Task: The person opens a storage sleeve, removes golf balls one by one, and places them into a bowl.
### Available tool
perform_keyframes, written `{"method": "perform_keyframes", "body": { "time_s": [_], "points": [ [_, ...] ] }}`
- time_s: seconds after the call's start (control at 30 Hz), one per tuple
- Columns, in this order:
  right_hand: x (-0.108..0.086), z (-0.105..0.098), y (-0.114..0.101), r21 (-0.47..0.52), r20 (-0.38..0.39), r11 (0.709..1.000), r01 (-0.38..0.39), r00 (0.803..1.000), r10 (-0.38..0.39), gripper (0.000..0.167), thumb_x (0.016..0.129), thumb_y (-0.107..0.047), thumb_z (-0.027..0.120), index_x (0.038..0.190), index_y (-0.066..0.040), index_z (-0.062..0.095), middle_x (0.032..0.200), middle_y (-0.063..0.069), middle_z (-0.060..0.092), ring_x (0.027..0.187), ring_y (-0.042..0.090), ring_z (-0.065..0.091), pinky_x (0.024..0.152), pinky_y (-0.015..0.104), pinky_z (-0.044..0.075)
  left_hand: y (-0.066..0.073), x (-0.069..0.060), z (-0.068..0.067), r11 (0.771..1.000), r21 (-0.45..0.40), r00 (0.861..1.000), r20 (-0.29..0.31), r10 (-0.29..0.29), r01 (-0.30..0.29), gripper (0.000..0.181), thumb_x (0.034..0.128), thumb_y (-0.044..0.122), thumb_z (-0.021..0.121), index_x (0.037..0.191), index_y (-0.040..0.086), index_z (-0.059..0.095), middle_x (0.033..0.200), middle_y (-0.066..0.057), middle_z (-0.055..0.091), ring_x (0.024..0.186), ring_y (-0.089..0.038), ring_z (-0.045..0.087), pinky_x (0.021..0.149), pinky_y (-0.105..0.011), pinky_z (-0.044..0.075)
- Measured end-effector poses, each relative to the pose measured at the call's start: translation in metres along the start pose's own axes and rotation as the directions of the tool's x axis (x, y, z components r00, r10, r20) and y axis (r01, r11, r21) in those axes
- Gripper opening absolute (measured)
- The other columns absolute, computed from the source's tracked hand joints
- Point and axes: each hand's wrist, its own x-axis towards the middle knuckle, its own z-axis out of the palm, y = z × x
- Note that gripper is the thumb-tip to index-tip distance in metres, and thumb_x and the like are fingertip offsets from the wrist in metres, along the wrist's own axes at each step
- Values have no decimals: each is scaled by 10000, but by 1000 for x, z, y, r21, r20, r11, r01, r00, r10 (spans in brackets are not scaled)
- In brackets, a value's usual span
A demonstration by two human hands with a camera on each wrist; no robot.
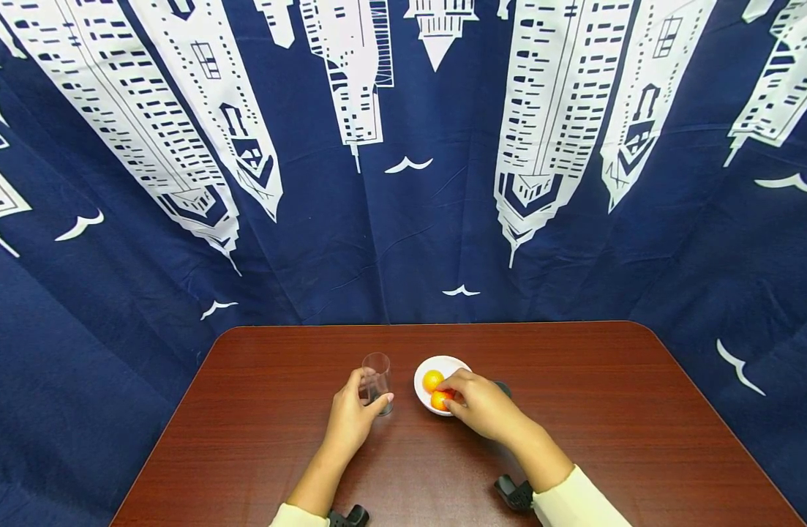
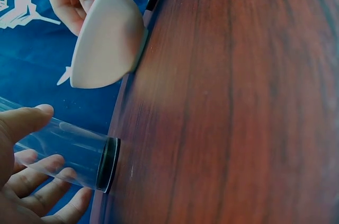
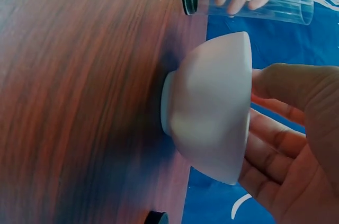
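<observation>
A clear cylinder (image 1: 378, 364) with a black base stands upright on the table, seen side-on in both wrist views. My left hand (image 1: 352, 416) holds it, thumb on the near side and fingers round the far side. To its right sits a white bowl (image 1: 421, 395) with small orange-yellow balls inside. Over the bowl's right rim reaches my right hand (image 1: 485, 406), its thumb and fingers pinching the nearer orange ball (image 1: 439, 400). Another ball (image 1: 432, 380) lies just behind that one. In the right wrist view the bowl wall (image 3: 212, 102) hides the fingertips and balls.
A dark flat object (image 1: 503, 387) lies right of the bowl, partly hidden by my right hand. The brown wooden table (image 1: 607, 410) has rounded far corners. Behind it hangs a blue cloth (image 1: 436, 241) printed with white buildings and birds.
</observation>
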Motion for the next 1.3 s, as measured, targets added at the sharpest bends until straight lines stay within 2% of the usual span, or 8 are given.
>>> {"method": "perform_keyframes", "body": {
  "time_s": [0.17,0.37,0.63,0.77,0.9,1.0,1.1,1.3],
  "points": [
    [1,4,3,-16,-35,1000,21,999,-22,201,854,-83,769,1054,-85,747,964,-11,686,763,55,563,695,209,501,0,0,0,1000,-1,1000,6,-8,8,486,824,194,841,1218,80,580,1233,-135,714,1157,-313,681,829,-410,603],
    [1,4,3,-8,-52,1000,1,999,-2,195,849,-102,781,1041,-99,750,955,-20,687,757,51,549,696,213,495,1,0,0,1000,7,1000,18,-17,17,521,810,190,853,1236,77,575,1239,-148,709,1160,-321,678,840,-429,601],
    [-1,3,4,26,-141,999,-47,989,50,206,849,-115,784,1052,-95,750,962,-24,674,779,64,585,715,220,519,-3,0,-1,999,19,999,41,-30,30,612,800,241,864,1301,59,564,1233,-211,694,1175,-350,665,869,-453,596],
    [-2,0,3,73,-195,996,-56,978,69,219,861,-99,767,1078,-82,745,976,-32,672,803,85,617,740,246,543,-2,0,-6,999,12,998,46,-32,31,650,822,303,843,1331,30,544,1262,-214,673,1202,-356,646,897,-468,586],
    [-3,-3,2,116,-250,993,-32,966,60,216,871,-75,757,1085,-64,740,948,-46,660,801,105,631,734,290,561,2,1,-13,1000,12,999,42,-27,26,655,842,368,818,1346,51,547,1282,-164,672,1218,-324,640,931,-485,565],
    [-4,-5,2,111,-295,994,1,955,32,198,876,-69,752,1074,-58,741,936,-42,667,789,129,631,719,314,559,5,1,-18,1000,13,999,35,-15,15,663,850,414,799,1355,62,550,1305,-141,665,1223,-316,640,954,-500,549],
    [-5,-8,1,95,-331,995,17,943,16,188,882,-76,746,1070,-66,746,953,-32,685,780,153,626,704,287,536,8,0,-23,1000,13,1000,28,-9,9,676,859,446,782,1368,68,546,1332,-137,647,1236,-327,630,972,-512,539],
    [-8,-14,-2,77,-394,997,18,919,14,211,880,-104,750,1091,-102,751,1036,-24,701,949,167,654,843,357,541,15,0,-31,998,60,1000,12,6,-6,732,864,516,748,1429,108,526,1435,-147,581,1349,-380,542,1076,-572,458]
  ]
}}
